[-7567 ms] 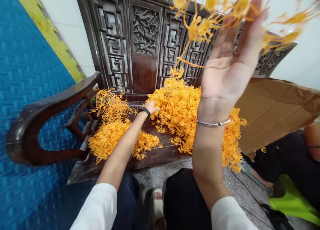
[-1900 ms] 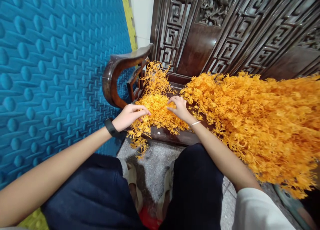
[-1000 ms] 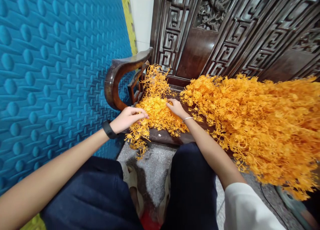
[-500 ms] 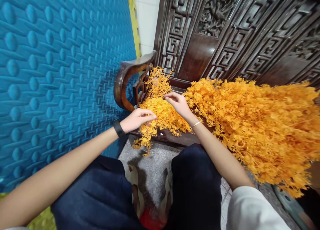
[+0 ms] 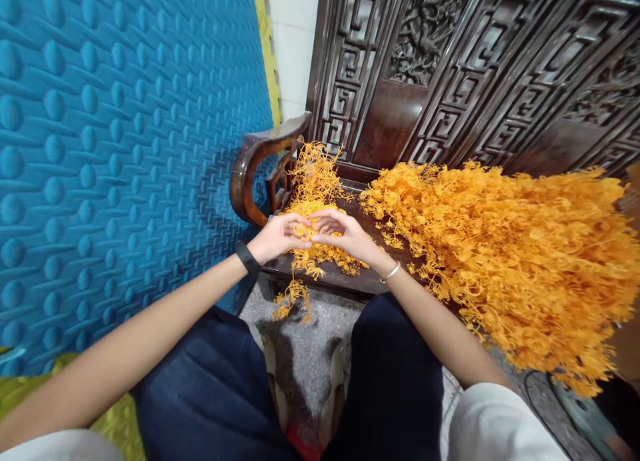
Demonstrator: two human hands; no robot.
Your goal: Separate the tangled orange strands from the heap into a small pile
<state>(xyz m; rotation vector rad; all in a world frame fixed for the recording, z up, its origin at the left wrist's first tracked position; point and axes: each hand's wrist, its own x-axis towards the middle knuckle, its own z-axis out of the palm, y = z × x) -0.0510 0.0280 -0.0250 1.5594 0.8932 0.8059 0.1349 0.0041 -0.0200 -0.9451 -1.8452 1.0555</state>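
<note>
My left hand (image 5: 279,238), with a black band at the wrist, curls its fingers around an orange plastic sprig (image 5: 302,230). Facing it, my right hand (image 5: 346,237) bends its fingers round the other side of the same sprig; a thin bracelet circles that wrist. The fingertips of both hands nearly meet, and they partly hide the sprig. Beneath them a small heap of loose orange sprigs (image 5: 345,260) lies on the dark wooden bench (image 5: 340,282). A few strands (image 5: 293,299) hang past the bench's front edge.
On the right, a large pile of orange sprigs (image 5: 525,247) covers the seat. A curved wooden armrest (image 5: 245,174) stands at the left, beside a blue textured mat (image 5: 125,147). Behind rises the carved backrest (image 5: 395,114). My knees are close to the front edge.
My right hand has moved left and toward me, from above the small heap to meet my left hand. The left hand has shifted slightly and its fingers are more curled.
</note>
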